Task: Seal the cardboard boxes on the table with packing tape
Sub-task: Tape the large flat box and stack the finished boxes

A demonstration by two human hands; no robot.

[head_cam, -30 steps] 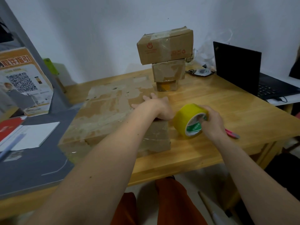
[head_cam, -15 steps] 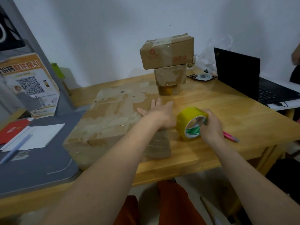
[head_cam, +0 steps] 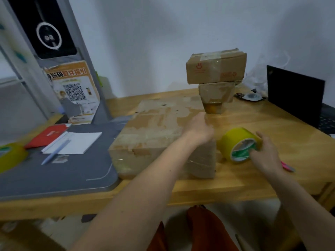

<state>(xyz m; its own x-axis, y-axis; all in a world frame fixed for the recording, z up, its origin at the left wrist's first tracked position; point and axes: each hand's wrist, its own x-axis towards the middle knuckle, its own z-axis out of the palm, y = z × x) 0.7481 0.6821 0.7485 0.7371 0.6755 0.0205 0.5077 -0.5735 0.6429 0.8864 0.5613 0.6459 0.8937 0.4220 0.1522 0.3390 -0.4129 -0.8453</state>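
Since a second ago the left hand has lifted its flat fingers; now curled, grip unclear, on the large cardboard box. Just beside it on the table, the right hand grips the yellow tape roll. Pull taut, then press flat along the seam.

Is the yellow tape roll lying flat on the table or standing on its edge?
On edge: the yellow tape roll shows its open core sideways, rim on the table, the right hand gripping it.

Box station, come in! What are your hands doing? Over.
Left hand on the big box. Right hand holds the yellow tape beside it. Box stack stands behind, clear of both.
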